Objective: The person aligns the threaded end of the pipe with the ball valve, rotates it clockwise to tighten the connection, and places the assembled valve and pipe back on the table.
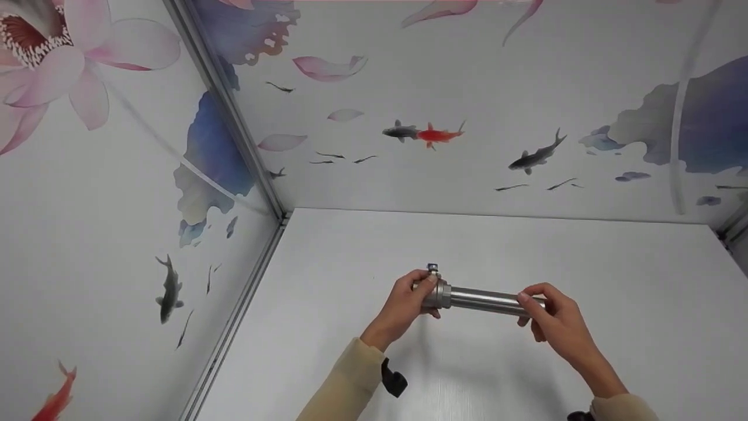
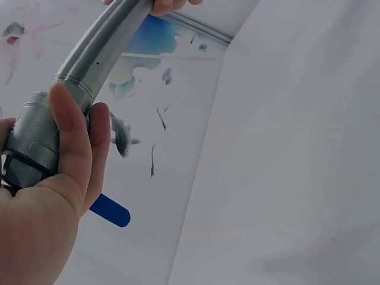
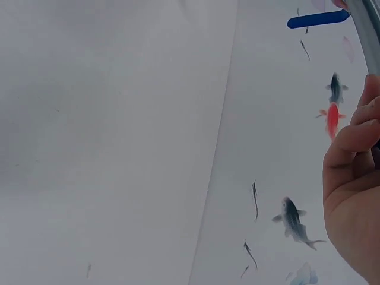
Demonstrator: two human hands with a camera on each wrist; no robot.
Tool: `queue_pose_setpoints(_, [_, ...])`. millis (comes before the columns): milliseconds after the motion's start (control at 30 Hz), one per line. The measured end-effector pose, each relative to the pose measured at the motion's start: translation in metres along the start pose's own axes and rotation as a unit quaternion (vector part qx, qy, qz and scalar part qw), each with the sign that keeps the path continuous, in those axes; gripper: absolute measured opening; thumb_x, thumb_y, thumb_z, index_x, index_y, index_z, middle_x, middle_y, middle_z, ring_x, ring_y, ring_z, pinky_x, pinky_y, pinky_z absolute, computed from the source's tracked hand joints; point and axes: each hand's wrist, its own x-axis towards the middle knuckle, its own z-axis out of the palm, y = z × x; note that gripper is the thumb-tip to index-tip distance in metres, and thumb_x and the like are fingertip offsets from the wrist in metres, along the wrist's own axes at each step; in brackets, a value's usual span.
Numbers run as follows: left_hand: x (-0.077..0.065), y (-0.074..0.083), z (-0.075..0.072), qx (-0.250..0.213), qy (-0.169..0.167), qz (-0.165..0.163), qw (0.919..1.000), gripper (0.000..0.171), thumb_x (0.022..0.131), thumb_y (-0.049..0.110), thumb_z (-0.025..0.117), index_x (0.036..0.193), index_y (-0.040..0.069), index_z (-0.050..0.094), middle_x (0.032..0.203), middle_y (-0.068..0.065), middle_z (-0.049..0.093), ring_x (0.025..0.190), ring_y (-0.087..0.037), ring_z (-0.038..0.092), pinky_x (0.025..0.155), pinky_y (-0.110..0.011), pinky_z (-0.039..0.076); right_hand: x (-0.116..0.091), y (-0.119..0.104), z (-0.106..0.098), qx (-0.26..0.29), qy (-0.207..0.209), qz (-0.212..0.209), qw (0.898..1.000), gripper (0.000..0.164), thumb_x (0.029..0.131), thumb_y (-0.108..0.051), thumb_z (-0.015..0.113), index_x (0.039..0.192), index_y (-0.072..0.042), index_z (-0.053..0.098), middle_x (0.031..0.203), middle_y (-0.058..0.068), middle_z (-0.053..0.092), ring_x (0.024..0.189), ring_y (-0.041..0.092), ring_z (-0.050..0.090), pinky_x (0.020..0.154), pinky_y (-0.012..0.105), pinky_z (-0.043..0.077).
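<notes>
My left hand (image 1: 404,301) grips a metal ball valve (image 1: 444,296) with a hexagonal collar and a small stem on top. From the collar a shiny metal pipe (image 1: 485,300) extends to the right, its near end meeting the valve. My right hand (image 1: 558,321) holds the pipe's far end between thumb and fingers. In the left wrist view, fingers wrap the valve body (image 2: 35,130), and the blue lever handle (image 2: 111,211) sticks out past them. That same lever (image 3: 317,19) shows at the top of the right wrist view. How deep the pipe sits inside the valve is hidden.
Below the hands lies a white tabletop (image 1: 345,251). A back wall (image 1: 374,187) and a left wall (image 1: 105,234), both printed with fish and lotus, bound it. A metal frame strip (image 1: 234,117) runs along the corner. Black wrist devices (image 1: 394,380) sit at the sleeves.
</notes>
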Motion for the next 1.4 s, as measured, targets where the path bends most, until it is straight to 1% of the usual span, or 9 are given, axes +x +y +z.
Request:
queue_pose_setpoints(200, [0.001,0.002,-0.001,-0.009,0.001,-0.003,1.0000,0.032,0.091,0.035,0.051,0.110,0.010,0.054,0.107,-0.010,0.055,0.081,-0.020,0.059,0.064,-0.032,0.055,0.007,0.020,0.001,-0.004,0.001,-0.009,1.000,0.020,0.092,-0.026,0.051,0.102,-0.010,0.054,0.071,0.011,0.061,0.050,0.020,0.051,0.044,0.028,0.046])
queue_pose_setpoints(400, [0.000,0.001,-0.002,0.003,0.006,-0.001,1.0000,0.034,0.091,0.036,0.050,0.110,0.007,0.054,0.108,-0.009,0.056,0.085,-0.021,0.059,0.064,-0.033,0.055,0.007,0.027,0.005,-0.094,0.000,-0.111,0.989,0.033,0.080,-0.029,0.067,0.108,-0.017,0.053,0.091,-0.003,0.059,0.069,0.010,0.054,0.051,0.022,0.047])
queue_pose_setpoints(533, [0.001,-0.003,-0.002,0.011,0.011,-0.006,0.9999,0.034,0.090,0.038,0.051,0.108,0.009,0.055,0.106,-0.008,0.057,0.085,-0.021,0.060,0.064,-0.033,0.055,0.007,0.026,0.010,-0.239,0.017,-0.200,0.950,0.053,0.065,-0.024,0.080,0.109,-0.020,0.053,0.098,-0.013,0.055,0.078,0.003,0.054,0.058,0.021,0.049])
queue_pose_setpoints(667, [0.001,-0.004,0.002,0.008,0.013,-0.009,0.9998,0.033,0.090,0.038,0.051,0.108,0.010,0.055,0.105,-0.008,0.058,0.084,-0.020,0.059,0.063,-0.032,0.055,0.006,0.024,0.014,-0.362,0.055,-0.225,0.903,0.048,0.062,-0.015,0.081,0.103,-0.020,0.056,0.092,-0.013,0.053,0.077,0.004,0.057,0.063,0.027,0.052])
queue_pose_setpoints(800, [-0.001,-0.002,0.005,0.006,0.004,-0.009,0.9999,0.033,0.090,0.038,0.052,0.109,0.011,0.055,0.105,-0.008,0.058,0.084,-0.020,0.060,0.063,-0.031,0.055,0.007,0.024,0.016,-0.431,0.090,-0.260,0.859,0.036,0.062,-0.013,0.078,0.090,-0.017,0.057,0.078,-0.008,0.054,0.062,0.004,0.051,0.052,0.026,0.048])
queue_pose_setpoints(900, [-0.001,-0.001,0.005,0.006,-0.007,-0.007,0.9999,0.032,0.090,0.037,0.051,0.109,0.012,0.055,0.106,-0.009,0.056,0.085,-0.020,0.059,0.064,-0.032,0.055,0.008,0.024,0.016,-0.450,0.105,-0.276,0.843,0.030,0.061,-0.012,0.077,0.083,-0.016,0.057,0.071,-0.008,0.054,0.057,0.004,0.046,0.048,0.024,0.046])
queue_pose_setpoints(1000, [-0.001,-0.001,0.004,0.009,-0.021,-0.002,0.9997,0.030,0.090,0.035,0.051,0.109,0.012,0.055,0.108,-0.009,0.054,0.085,-0.020,0.059,0.066,-0.032,0.055,0.008,0.024,0.015,-0.448,0.102,-0.272,0.846,0.028,0.061,-0.013,0.078,0.080,-0.017,0.057,0.068,-0.008,0.055,0.053,0.003,0.044,0.047,0.024,0.044])
queue_pose_setpoints(1233, [-0.001,-0.002,0.000,0.025,-0.047,0.012,0.9985,0.034,0.090,0.036,0.053,0.112,0.010,0.053,0.110,-0.006,0.054,0.087,-0.018,0.058,0.070,-0.033,0.054,0.007,0.022,0.014,-0.418,0.051,-0.217,0.881,0.027,0.063,-0.021,0.080,0.078,-0.019,0.058,0.064,-0.011,0.056,0.053,0.003,0.045,0.049,0.025,0.041])
queue_pose_setpoints(1400, [-0.002,-0.005,-0.001,0.039,-0.045,0.013,0.9982,0.032,0.089,0.034,0.054,0.112,0.012,0.055,0.109,-0.004,0.055,0.088,-0.017,0.057,0.073,-0.032,0.053,0.008,0.020,0.013,-0.401,0.022,-0.198,0.894,0.026,0.062,-0.022,0.080,0.070,-0.022,0.055,0.057,-0.018,0.049,0.051,0.002,0.039,0.048,0.020,0.036])
